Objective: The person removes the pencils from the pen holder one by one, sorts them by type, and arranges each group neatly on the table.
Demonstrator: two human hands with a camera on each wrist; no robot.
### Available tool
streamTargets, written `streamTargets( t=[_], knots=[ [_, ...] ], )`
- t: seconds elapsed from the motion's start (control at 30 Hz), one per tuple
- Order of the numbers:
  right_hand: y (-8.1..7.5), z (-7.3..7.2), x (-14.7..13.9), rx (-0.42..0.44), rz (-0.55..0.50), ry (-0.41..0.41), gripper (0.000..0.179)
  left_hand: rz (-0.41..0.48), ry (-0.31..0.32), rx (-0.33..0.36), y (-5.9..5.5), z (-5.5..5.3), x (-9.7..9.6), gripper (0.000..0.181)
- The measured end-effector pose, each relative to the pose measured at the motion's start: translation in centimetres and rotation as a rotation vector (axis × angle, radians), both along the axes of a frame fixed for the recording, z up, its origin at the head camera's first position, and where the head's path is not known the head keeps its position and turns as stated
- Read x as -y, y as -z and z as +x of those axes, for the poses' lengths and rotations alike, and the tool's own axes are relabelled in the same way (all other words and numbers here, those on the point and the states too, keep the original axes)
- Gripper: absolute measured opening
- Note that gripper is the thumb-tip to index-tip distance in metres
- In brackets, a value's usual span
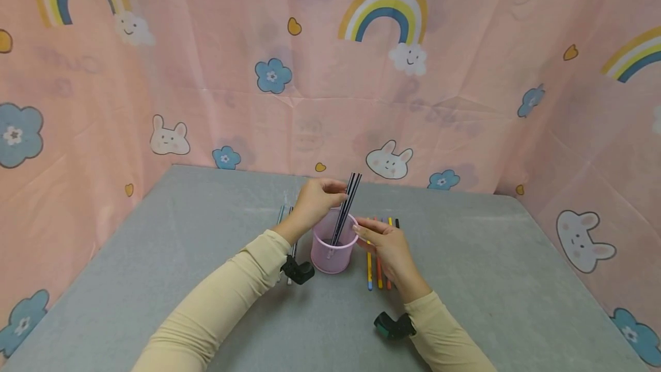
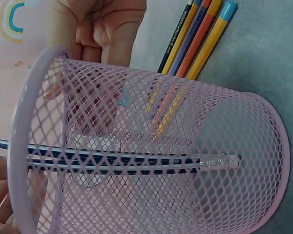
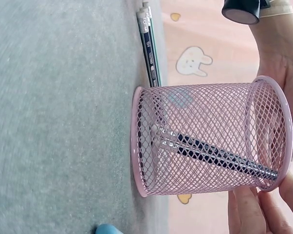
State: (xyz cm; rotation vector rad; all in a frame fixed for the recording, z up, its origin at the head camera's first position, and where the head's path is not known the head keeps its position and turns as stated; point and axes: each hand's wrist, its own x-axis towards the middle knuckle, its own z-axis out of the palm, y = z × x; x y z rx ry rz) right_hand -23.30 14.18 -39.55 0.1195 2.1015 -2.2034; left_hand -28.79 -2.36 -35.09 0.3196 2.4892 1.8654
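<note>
A pink mesh pencil cup (image 1: 330, 258) stands upright on the grey table. Dark blue pencils with pale stripes (image 1: 347, 204) lean inside it, their eraser ends (image 2: 224, 162) down on its bottom. My left hand (image 1: 319, 197) is over the rim, its thumb and fingers pinching the upper part of these pencils; the exact contact is partly hidden. With thumb and fingers, my right hand (image 1: 388, 248) holds the cup's right side at the rim. Several coloured pencils (image 2: 207, 44) lie beside the cup, partly under the right hand.
More eraser-tipped pencils (image 3: 149, 44) lie left of the cup, partly hidden by the left arm in the head view. Pink patterned cloth (image 1: 320, 119) rises behind the table and along both sides. Each wrist carries a black camera (image 1: 298, 270).
</note>
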Motion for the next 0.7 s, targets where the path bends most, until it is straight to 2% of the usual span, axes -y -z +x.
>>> streamTargets(
  t=[0.17, 0.43, 0.6, 0.7],
  knots=[
    [0.06, -0.05, -0.01, -0.003, -0.001, -0.005, 0.039, 0.013, -0.002, -0.006, 0.07, 0.08, 0.05, 0.022],
    [-0.09, 0.0, 0.15, 0.004, 0.003, -0.003, 0.037, -0.03, -0.018, -0.025, 0.15, 0.15, 0.08, 0.021],
    [-0.12, 0.01, 0.14, 0.007, -0.008, 0.0, 0.036, 0.013, -0.016, -0.004, -0.25, 0.17, 0.18, 0.021],
    [-0.1, -0.04, 0.11, 0.008, -0.009, 0.001, 0.036, 0.051, -0.012, -0.014, -0.76, 0.18, 0.4, 0.022]
  ],
)
